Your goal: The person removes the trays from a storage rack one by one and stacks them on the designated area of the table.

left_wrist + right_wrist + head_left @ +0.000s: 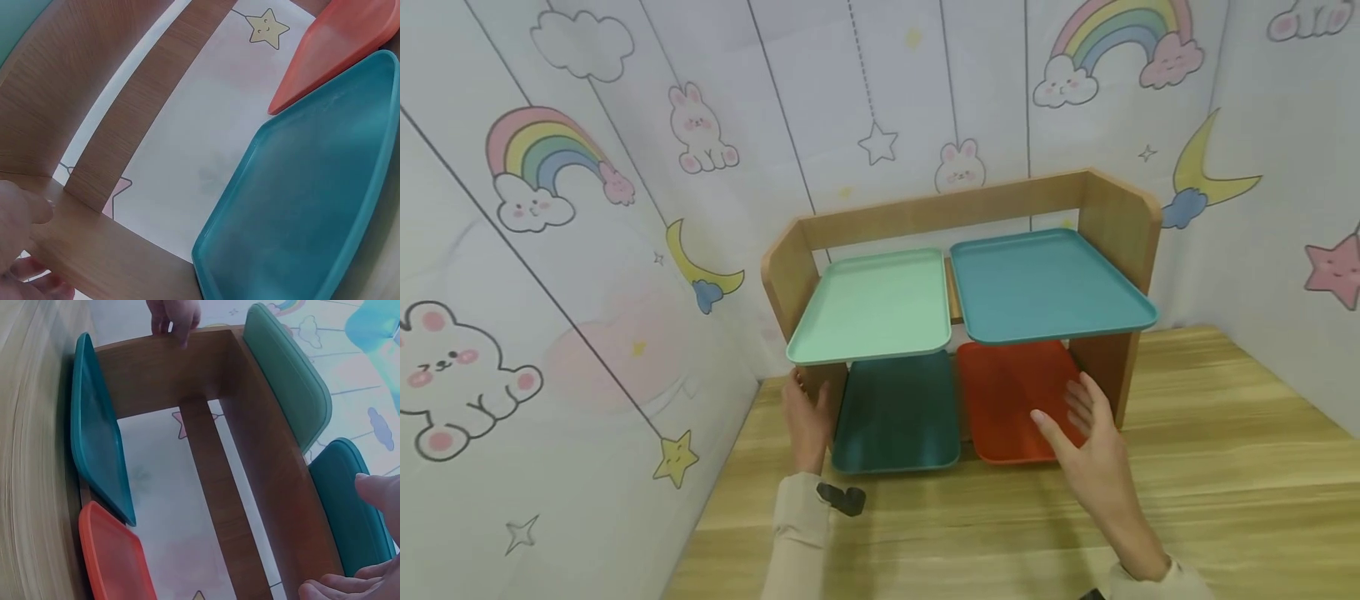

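A two-tier wooden shelf [940,215] stands on the table. Its upper tier holds a mint-green tray [876,304] and a blue tray [1052,287]; below them are a dark teal tray [898,412] and a red tray [1015,400]. My left hand [808,429] grips the front edge of the left side panel [106,244], thumb on the inner face and fingers outside. Near the shelf's right side, my right hand [1093,454] holds nothing, its thumb and fingers spread in front of the red tray. Whether its fingertips touch the right panel I cannot tell.
The wood-grain table [925,533] extends in front of the shelf and to both sides. Behind and to the left hangs a pale wall covering [880,75] printed with rabbits, rainbows and stars. A black strap [841,497] sits at my left wrist.
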A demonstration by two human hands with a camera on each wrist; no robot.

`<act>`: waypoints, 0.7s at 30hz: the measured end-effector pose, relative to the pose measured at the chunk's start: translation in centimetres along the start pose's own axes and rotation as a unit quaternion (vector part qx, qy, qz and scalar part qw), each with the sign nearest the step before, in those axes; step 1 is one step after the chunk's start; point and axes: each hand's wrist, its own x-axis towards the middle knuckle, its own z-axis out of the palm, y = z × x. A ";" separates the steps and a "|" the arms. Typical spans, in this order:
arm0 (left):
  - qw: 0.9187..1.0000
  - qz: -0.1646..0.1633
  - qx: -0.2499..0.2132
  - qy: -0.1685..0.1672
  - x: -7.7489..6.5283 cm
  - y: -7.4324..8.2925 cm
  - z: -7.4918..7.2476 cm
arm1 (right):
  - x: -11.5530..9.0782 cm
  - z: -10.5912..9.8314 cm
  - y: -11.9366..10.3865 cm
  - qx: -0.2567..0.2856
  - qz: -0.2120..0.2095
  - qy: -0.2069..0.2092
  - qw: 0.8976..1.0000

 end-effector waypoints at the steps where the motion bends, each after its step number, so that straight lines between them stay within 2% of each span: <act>1: 1.000 0.001 0.002 0.000 0.0 0.0 0.0 | 0.0 -0.1 0.0 0.006 0.000 0.000 1.000; 10: 1.000 0.022 0.008 0.021 0.2 0.0 0.3 | 0.9 -1.3 0.0 0.070 0.014 0.013 0.997; 17: 0.997 0.048 0.008 0.058 0.5 -0.5 0.8 | 2.3 -3.2 -0.4 0.119 0.045 0.014 0.992; 21: 0.997 0.046 0.005 0.061 0.6 -0.7 0.9 | 3.1 -4.2 -0.7 0.148 0.068 0.022 0.986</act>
